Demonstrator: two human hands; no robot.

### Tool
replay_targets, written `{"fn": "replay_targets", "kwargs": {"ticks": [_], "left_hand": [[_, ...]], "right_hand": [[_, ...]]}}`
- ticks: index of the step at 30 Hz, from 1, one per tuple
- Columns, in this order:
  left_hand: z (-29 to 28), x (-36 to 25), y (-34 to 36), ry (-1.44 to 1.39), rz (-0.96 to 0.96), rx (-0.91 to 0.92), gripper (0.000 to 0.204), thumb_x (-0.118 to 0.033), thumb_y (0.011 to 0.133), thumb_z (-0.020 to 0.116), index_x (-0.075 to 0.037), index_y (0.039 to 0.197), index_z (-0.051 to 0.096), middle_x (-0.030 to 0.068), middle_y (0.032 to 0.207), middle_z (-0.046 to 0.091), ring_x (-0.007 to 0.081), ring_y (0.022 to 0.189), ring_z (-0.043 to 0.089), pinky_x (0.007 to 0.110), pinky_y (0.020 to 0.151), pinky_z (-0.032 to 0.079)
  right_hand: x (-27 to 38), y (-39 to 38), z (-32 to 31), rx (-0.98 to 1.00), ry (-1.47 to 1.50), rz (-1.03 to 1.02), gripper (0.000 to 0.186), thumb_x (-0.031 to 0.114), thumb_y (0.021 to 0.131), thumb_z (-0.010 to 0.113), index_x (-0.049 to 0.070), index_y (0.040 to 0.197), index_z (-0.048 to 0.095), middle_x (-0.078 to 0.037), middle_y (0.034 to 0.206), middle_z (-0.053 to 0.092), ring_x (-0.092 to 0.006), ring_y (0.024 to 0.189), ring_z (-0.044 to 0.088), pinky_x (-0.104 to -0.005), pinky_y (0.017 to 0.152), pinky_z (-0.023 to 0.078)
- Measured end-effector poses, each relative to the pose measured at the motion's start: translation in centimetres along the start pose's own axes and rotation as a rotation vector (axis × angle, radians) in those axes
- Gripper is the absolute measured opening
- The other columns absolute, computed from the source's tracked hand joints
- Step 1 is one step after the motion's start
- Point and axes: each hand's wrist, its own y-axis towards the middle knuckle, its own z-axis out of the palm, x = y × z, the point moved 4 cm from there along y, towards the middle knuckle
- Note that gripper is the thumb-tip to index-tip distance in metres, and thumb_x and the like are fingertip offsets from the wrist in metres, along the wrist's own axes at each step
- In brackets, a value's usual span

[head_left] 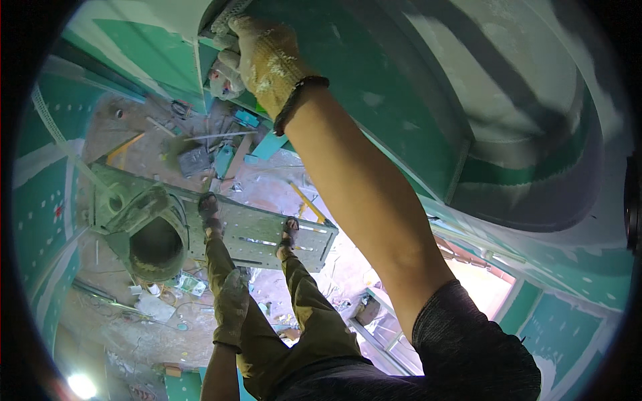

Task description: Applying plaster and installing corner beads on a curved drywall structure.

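Observation:
My right hand, in a plaster-spotted knitted glove, is raised to the lower edge of a curved green board. Its fingers are closed beside a perforated edge strip. A whitish, reddish object shows just below the fingers; its kind is unclear, and whether I hold it is hidden. My left hand, gloved too, hangs low by my left leg, and its fingers do not show distinctly. Left of my feet, a plaster-crusted bucket with a dark inside stands near the perforated platform.
I stand on the raised platform in sandals. Below, the floor is littered with board offcuts, yellow strips and scraps. Green boards with filled joints rise at left. A metal frame stands lower right; a bright lamp shines lower left.

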Motion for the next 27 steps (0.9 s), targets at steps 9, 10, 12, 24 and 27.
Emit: {"fn": "replay_targets", "kwargs": {"ticks": [9,10,12,24,27], "left_hand": [[0.9,0.8,-1.5,0.078,-0.019,0.133,0.042,-0.017,0.103,0.066,0.003,0.139,0.061,0.0165,0.129,0.071,0.0251,0.117,0.069,0.036,0.104,0.053],[0.9,0.8,-1.5,0.053,-0.013,0.133,0.042,-0.017,0.103,0.066,0.003,0.139,0.061,0.0167,0.129,0.071,0.0253,0.117,0.069,0.036,0.104,0.053],[0.8,1.0,-1.5,-0.022,-0.022,0.125,0.042,-0.017,0.102,0.068,0.004,0.139,0.061,0.0171,0.129,0.071,0.0256,0.118,0.069,0.036,0.104,0.053],[-0.1,0.9,-1.4,0.026,0.009,0.044,0.04,-0.022,0.103,0.066,-0.001,0.136,0.066,0.0219,0.123,0.075,0.0313,0.117,0.073,0.039,0.098,0.056],[-0.4,0.9,-1.5,0.071,0.051,0.033,0.038,-0.021,0.101,0.069,-0.001,0.134,0.068,0.0209,0.122,0.075,0.031,0.115,0.074,0.038,0.095,0.058]], "right_hand": [[2.7,-1.2,1.2,-0.05,-0.118,0.162,0.026,0.024,0.101,0.069,0.002,0.114,0.072,-0.01,0.106,0.078,-0.0256,0.094,0.077,-0.0391,0.086,0.064],[3.4,-1.6,1.3,-0.006,-0.152,0.172,0.028,0.024,0.1,0.068,0.002,0.117,0.072,-0.012,0.11,0.076,-0.0268,0.097,0.075,-0.04,0.083,0.063],[4.7,-2.3,1.7,0.078,-0.221,0.191,0.033,0.023,0.099,0.068,0.0,0.122,0.071,-0.016,0.119,0.072,-0.0292,0.104,0.072,-0.0419,0.078,0.062],[4.2,0.3,-0.2,0.127,-0.194,0.101,0.024,0.029,0.102,0.066,0.007,0.109,0.073,-0.006,0.097,0.073,-0.019,0.085,0.069,-0.0303,0.072,0.058],[3.7,-0.2,-2.1,0.152,-0.137,0.094,0.024,0.027,0.104,0.065,0.006,0.114,0.07,-0.008,0.109,0.075,-0.0205,0.098,0.073,-0.0348,0.077,0.063]]}}
